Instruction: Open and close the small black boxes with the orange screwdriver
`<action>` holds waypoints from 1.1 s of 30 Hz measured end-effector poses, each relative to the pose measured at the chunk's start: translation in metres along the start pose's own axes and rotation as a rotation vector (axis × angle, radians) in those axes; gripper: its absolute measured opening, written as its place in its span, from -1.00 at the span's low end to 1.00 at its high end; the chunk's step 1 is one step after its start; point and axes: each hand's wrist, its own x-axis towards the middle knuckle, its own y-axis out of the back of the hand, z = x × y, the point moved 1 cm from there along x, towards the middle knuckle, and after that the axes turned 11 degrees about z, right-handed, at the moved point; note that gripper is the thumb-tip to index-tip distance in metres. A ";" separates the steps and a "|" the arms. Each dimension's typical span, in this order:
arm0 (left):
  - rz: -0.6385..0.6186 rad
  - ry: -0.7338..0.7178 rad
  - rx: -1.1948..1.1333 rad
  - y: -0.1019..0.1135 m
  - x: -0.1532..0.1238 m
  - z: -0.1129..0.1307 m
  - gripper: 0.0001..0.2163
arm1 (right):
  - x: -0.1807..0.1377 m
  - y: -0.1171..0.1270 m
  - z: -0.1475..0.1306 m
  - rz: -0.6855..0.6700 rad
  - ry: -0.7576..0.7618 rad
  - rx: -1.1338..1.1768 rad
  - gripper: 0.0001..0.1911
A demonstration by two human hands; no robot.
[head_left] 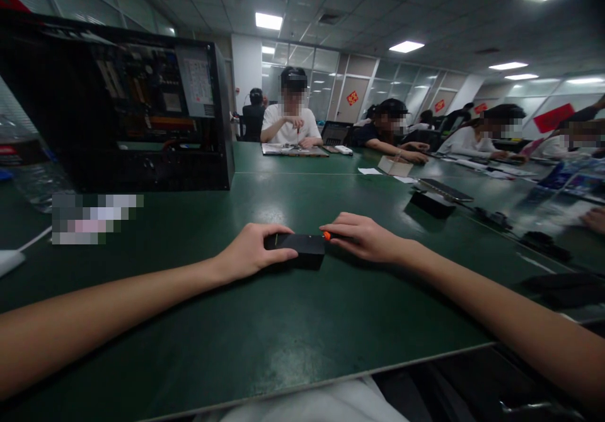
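A black rectangular box (302, 249) lies on the green table in front of me. My left hand (255, 252) grips its left end, with the thumb along the near side and the fingers over the far side. At the box's right end, my right hand (357, 236) pinches a small orange piece (327, 235) between thumb and fingertips. This piece sits very close to the box's end; whether they touch I cannot tell. Most of it is hidden by the fingers, so its kind does not show.
An opened computer case (155, 113) stands at the left, with a plastic bottle (33, 164) beside it. Another black box (432, 203) lies to the right, near a small light-coloured box (396, 165). Several people work across the green table (212, 346), one handling a tool (298, 133).
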 end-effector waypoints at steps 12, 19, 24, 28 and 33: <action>0.029 -0.025 0.027 -0.001 -0.002 0.004 -0.62 | -0.004 0.019 0.009 -0.068 -0.030 0.058 -0.67; 0.041 0.000 0.024 0.000 -0.002 0.007 -0.60 | -0.001 0.029 0.012 0.007 -0.017 -0.039 -0.70; 0.066 0.002 0.015 0.000 -0.002 0.008 -0.61 | -0.004 0.027 0.026 -0.035 -0.024 -0.082 -0.71; 0.117 0.080 -0.107 0.001 0.003 0.003 -0.57 | -0.013 0.024 0.042 -0.074 -0.136 -0.158 -0.71; 0.178 0.221 -0.110 0.010 0.020 -0.019 -0.43 | -0.012 0.005 0.041 -0.108 -0.262 -0.113 -0.65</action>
